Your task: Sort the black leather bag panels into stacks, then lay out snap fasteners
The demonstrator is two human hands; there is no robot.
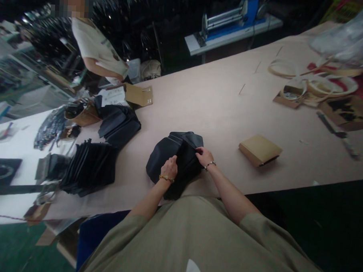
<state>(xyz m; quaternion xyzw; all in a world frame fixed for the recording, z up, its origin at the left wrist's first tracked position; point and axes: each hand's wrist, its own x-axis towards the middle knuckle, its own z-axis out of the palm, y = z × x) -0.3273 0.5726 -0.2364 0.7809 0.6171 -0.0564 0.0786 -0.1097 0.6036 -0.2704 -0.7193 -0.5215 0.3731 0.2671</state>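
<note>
On the table in front of me lies a pile of black leather-like pieces [161,155]. My left hand [169,168] is closed on the edge of a black piece [188,162] that lies over the pile. At that piece's right edge, my right hand [204,156] pinches it between thumb and fingers. The left fingertips are partly hidden by the back of the hand. Left of the pile stands a stack of black folded pieces [91,168], with more flat black pieces [120,123] behind it.
To my right is a small cardboard box [260,150]. Rolls of pale strip [319,84], an open box of black parts [348,107] and a dark long tool [338,135] lie farther right. A person [96,48] stands across the table, near a blue roller machine [231,22].
</note>
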